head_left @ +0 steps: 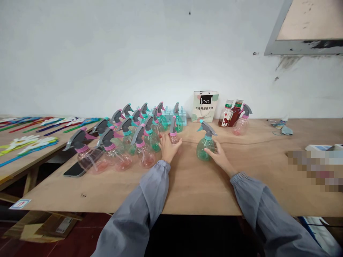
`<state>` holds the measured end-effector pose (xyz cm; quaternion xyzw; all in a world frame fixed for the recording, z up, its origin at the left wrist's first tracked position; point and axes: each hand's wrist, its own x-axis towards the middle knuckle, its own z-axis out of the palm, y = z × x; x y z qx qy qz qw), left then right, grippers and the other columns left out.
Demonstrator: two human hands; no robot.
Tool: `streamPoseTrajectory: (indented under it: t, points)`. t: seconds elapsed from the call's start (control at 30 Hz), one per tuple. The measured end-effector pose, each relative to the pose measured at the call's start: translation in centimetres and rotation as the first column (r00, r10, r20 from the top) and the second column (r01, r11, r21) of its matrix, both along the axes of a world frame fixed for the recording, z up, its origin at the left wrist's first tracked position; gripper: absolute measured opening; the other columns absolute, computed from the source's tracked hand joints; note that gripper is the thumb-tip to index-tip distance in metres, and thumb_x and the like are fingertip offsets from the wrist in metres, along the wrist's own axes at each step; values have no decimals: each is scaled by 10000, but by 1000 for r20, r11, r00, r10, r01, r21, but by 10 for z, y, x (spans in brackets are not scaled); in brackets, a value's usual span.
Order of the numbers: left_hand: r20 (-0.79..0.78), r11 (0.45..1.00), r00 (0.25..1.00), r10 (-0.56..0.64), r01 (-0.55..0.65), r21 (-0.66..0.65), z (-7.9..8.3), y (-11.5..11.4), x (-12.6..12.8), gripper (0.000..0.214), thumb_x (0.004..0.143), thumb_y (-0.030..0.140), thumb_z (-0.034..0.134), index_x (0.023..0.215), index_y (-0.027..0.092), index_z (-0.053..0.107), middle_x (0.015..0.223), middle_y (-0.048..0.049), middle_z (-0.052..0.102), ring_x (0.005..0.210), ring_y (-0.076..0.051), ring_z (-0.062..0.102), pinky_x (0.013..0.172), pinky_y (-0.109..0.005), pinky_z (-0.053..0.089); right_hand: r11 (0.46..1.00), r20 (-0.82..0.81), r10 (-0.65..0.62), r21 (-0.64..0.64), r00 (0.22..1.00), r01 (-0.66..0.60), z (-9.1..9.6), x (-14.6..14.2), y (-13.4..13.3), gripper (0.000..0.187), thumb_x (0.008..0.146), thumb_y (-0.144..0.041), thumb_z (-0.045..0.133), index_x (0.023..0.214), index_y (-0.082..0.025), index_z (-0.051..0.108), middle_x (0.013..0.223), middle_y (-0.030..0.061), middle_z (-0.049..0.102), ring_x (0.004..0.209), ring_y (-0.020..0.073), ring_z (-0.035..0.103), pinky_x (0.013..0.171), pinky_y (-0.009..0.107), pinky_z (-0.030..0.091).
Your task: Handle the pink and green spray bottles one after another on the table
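My right hand [218,154] is wrapped around the side of a green spray bottle [203,149], which has a grey and teal trigger head and stands upright on the wooden table. My left hand [169,145] grips a pink spray bottle [173,130] with a grey and pink head; my fingers and thumb cover much of its body. Left of that hand, several pink and green spray bottles stand in rows, among them a pink one [146,157] and a green one [153,139] close by. Both my arms wear grey sleeves.
A paper bag [205,110], two labelled drink bottles [226,115] and another pink spray bottle [240,125] stand along the wall. A teal rack [167,117] is behind the rows. A phone [74,170] lies at left, beyond it a side table with flower-shaped items [34,143].
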<state>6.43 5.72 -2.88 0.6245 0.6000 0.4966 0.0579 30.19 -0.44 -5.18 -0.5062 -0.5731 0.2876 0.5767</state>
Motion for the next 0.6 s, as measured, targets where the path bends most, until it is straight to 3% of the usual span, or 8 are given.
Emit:
streamPoseTrajectory:
  t: [0.23, 0.37, 0.53, 0.6]
  points:
    - [123, 997, 990, -63, 69, -40, 1, 58, 14, 763, 740, 406, 800, 1367, 175, 431, 1394, -201, 525, 1377, -352, 466, 1127, -512, 351, 1000, -30, 24, 11, 999, -23, -2, -3, -3, 702, 712, -533, 778, 1299, -267, 500, 1352, 102, 635, 1202, 283, 648, 1049, 490, 527]
    - [166, 998, 985, -43, 51, -41, 2, 76, 21, 803, 738, 408, 807, 1385, 146, 408, 1420, -225, 506, 1399, -361, 449, 1154, -510, 328, 1000, -16, 22, 7, 1000, -22, -1, -5, -6, 675, 722, -519, 777, 1290, -267, 512, 1332, 95, 645, 1209, 283, 641, 1073, 496, 503]
    - [246, 998, 968, -44, 32, 53, 4, 71, 22, 943, 681, 410, 848, 1420, 113, 344, 1490, -276, 394, 1468, -381, 343, 1192, -514, 273, 999, -32, 44, -22, 999, -44, -1, -5, -6, 704, 706, -523, 794, 1297, -281, 499, 1357, 89, 624, 1239, 284, 617, 1089, 503, 487]
    - [345, 986, 939, -18, -41, 163, 2, 53, 23, 814, 759, 440, 776, 1404, 172, 357, 1515, -236, 354, 1486, -351, 310, 1204, -534, 247, 998, -57, 57, -31, 997, -59, -3, -4, -5, 717, 700, -536, 799, 1297, -289, 487, 1347, 86, 621, 1233, 283, 615, 1078, 501, 496]
